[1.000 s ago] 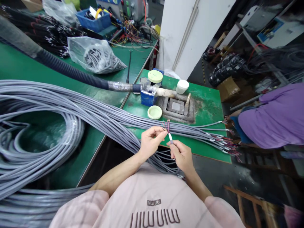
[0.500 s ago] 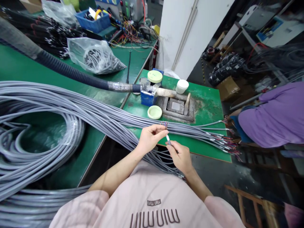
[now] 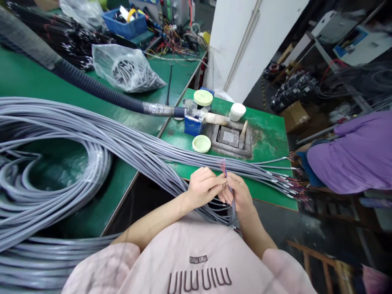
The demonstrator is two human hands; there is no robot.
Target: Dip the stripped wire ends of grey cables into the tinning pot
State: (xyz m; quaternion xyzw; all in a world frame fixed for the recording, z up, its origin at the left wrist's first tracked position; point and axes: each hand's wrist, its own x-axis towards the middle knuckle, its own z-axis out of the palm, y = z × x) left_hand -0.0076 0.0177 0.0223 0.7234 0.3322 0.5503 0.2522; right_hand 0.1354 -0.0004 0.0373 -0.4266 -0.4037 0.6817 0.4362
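Observation:
A grey cable hangs down from my right hand, whose fingers are closed round it near its end. Thin red and blue wires stick up from that end, slightly blurred. My left hand meets the right one, its fingertips pinched at the base of the wires. Just beyond both hands a thick bundle of grey cables runs across the green benches. Its stripped ends, with coloured wires and white bands, lie at the bench's right edge.
A soldering pot sits on the small green bench, beside a pale green dish, a white jar and a blue box. A ribbed hose crosses the left bench. A person in purple is at the right.
Both hands have moved a little right and closer together. The cable end has risen between them, and its white band is now covered by fingers. The view has shifted slightly.

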